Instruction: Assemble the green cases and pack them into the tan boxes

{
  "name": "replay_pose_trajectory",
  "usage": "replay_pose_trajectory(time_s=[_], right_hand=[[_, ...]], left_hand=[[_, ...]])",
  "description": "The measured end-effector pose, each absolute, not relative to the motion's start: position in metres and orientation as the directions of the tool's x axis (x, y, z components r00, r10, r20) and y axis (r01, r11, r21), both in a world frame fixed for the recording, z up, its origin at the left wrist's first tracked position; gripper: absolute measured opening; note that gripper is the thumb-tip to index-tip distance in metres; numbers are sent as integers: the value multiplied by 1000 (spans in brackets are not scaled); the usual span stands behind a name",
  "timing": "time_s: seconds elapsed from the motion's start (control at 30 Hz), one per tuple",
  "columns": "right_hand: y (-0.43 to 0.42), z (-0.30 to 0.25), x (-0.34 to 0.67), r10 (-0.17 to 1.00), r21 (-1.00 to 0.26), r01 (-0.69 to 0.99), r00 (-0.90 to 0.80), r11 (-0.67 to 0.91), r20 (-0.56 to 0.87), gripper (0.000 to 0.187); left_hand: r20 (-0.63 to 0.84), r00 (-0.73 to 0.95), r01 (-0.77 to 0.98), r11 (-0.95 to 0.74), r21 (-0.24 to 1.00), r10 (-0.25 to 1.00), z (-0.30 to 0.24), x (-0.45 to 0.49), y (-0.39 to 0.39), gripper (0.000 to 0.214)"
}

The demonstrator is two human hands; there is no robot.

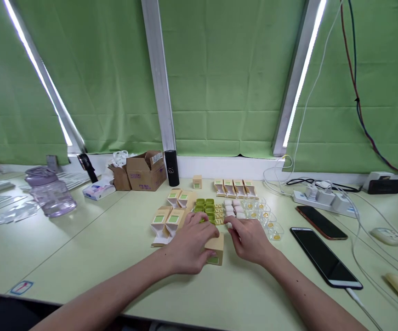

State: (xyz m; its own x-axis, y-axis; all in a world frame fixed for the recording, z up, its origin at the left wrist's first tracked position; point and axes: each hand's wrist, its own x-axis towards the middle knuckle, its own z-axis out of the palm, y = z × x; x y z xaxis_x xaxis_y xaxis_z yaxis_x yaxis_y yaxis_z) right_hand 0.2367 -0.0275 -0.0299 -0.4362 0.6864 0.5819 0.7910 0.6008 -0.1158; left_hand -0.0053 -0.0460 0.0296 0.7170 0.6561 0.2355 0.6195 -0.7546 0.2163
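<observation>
Kraft-brown cardboard forms the small box [218,248] standing near the table's [144,285] front edge, a green label low on its near face. The left hand [190,243] arches over its left side, thumb pressed to the near face, fingers bent above, gripping it. Just right of it, the right hand [247,236] curls, index fingertip at the pale blocks [236,209]; I cannot tell whether it pinches 1. Farther back, green cups [209,202] stand in 2 columns.
</observation>
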Motion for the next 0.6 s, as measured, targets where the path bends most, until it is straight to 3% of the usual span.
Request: replay_pose_trajectory(time_s=[0.17,0.3,0.43,0.53,0.6], right_hand=[[-26,-31,237,712,-111,817,-416,566,566,29],[-25,-33,236,728,-109,836,-394,537,561,29],[-26,-36,233,728,-88,839,-409,538,550,30],[-28,-36,230,733,-98,833,-416,545,538,30],[-29,-36,228,739,-110,827,-423,551,524,30]], left_hand=[[139,698,649,-703,291,702,60,-1,-32,51],[245,631,657,-675,335,736,85,-7,11,49],[403,562,710,-671,214,722,101,-12,76,52],[429,519,805,-592,46,739,99,-13,123,50],[426,498,830,-558,18,755,92,-14,148,49]])
